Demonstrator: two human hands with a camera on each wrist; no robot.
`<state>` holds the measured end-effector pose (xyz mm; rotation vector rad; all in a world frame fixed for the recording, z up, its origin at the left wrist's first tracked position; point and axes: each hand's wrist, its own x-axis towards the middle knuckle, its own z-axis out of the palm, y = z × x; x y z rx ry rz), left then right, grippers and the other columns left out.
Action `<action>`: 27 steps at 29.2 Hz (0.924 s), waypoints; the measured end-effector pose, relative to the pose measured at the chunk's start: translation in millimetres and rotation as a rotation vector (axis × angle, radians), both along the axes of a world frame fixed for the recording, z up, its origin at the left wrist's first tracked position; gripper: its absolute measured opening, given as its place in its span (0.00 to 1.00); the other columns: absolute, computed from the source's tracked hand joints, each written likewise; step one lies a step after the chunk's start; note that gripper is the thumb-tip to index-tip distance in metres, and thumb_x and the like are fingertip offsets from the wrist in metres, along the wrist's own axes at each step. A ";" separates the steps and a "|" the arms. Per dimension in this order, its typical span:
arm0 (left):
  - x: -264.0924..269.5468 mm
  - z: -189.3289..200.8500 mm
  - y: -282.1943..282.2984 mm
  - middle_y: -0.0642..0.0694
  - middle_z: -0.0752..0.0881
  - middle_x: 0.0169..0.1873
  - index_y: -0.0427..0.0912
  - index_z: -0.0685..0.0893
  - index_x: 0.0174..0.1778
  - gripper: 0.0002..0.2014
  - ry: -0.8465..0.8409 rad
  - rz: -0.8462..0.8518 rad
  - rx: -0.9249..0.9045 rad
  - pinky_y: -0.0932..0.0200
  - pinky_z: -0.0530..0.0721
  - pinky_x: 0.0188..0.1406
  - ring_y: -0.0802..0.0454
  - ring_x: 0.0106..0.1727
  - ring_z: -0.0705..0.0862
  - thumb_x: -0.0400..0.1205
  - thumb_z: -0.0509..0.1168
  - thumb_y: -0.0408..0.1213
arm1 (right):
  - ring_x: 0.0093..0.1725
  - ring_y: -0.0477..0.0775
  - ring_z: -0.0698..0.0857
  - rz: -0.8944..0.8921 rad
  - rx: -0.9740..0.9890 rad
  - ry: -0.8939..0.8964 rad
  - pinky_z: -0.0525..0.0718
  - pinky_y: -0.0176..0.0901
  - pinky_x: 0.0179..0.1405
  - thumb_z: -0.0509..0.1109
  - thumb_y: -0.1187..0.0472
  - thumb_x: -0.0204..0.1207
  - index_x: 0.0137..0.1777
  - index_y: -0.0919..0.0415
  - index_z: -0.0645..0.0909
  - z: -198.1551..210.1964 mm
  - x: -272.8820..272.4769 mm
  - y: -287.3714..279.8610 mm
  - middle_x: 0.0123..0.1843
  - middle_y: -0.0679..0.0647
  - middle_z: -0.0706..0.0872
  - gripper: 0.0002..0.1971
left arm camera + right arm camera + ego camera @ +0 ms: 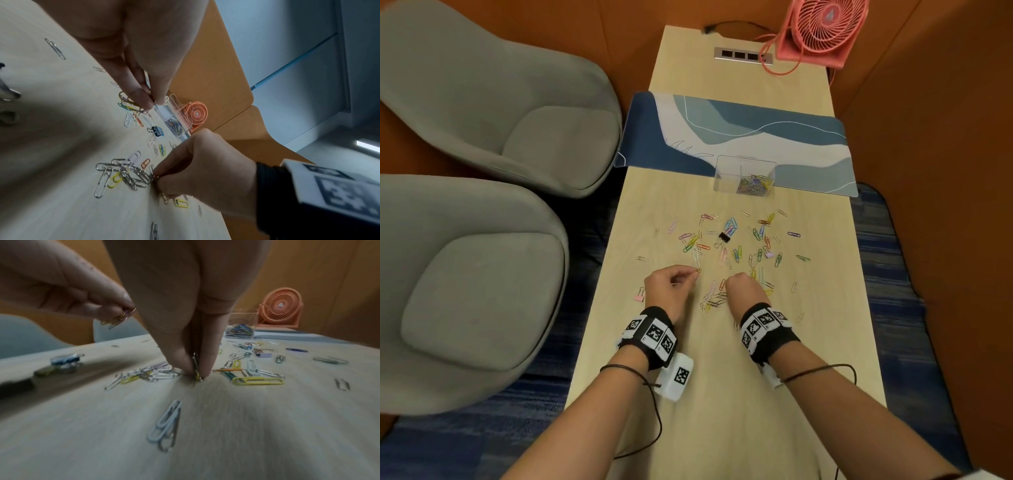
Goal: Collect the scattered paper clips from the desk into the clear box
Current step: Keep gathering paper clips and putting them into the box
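Observation:
Coloured and silver paper clips [736, 246] lie scattered over the wooden desk [722, 377]. The clear box [744, 178] stands beyond them on the mat's near edge, with several clips in its right side. My left hand [693, 274] is raised just above the desk and pinches a small bunch of clips [119, 318]. My right hand [727, 282] points down at the desk, thumb and fingers pinching a few clips [196, 368] beside a silver pile [123, 175]. In the left wrist view the box [174, 116] shows past my left fingertips [144, 100].
A black binder clip [724, 237] lies among the clips, a pink one [639, 297] near the desk's left edge. A blue patterned desk mat [808, 137] spans the desk. A pink fan [822, 31] and socket strip [743, 56] sit at the far end. Grey chairs [482, 102] stand left.

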<state>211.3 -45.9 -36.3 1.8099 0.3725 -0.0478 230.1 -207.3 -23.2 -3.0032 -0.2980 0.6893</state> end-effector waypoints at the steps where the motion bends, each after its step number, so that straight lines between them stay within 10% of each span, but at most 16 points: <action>1: 1.3 -0.8 -1.1 0.52 0.91 0.36 0.44 0.93 0.43 0.03 0.004 -0.004 0.010 0.59 0.88 0.46 0.51 0.40 0.89 0.76 0.76 0.36 | 0.48 0.62 0.86 -0.047 0.024 0.002 0.86 0.48 0.48 0.58 0.79 0.74 0.50 0.69 0.84 -0.7 2.8 -3.9 0.49 0.64 0.85 0.14; 8: 24.4 -4.5 -15.1 0.51 0.91 0.38 0.44 0.93 0.43 0.03 0.004 -0.027 0.034 0.69 0.83 0.43 0.60 0.38 0.85 0.76 0.76 0.34 | 0.38 0.50 0.90 -0.584 0.620 0.025 0.87 0.35 0.48 0.77 0.68 0.68 0.43 0.61 0.92 -3.0 19.2 -53.6 0.39 0.55 0.92 0.05; 13: 77.9 10.4 -27.0 0.53 0.91 0.37 0.46 0.93 0.43 0.03 -0.051 -0.089 0.021 0.64 0.87 0.44 0.55 0.40 0.88 0.76 0.75 0.34 | 0.45 0.61 0.90 -1.046 1.336 0.195 0.90 0.40 0.44 0.75 0.77 0.69 0.51 0.74 0.86 28.7 52.5 -80.3 0.47 0.66 0.90 0.10; 27: 265.5 49.1 -101.7 0.50 0.91 0.38 0.43 0.92 0.43 0.02 -0.298 -0.309 0.241 0.62 0.87 0.45 0.55 0.39 0.87 0.77 0.74 0.34 | 0.42 0.51 0.90 -1.193 1.947 0.068 0.89 0.36 0.47 0.68 0.77 0.74 0.58 0.71 0.80 60.9 186.9 -124.1 0.48 0.62 0.88 0.12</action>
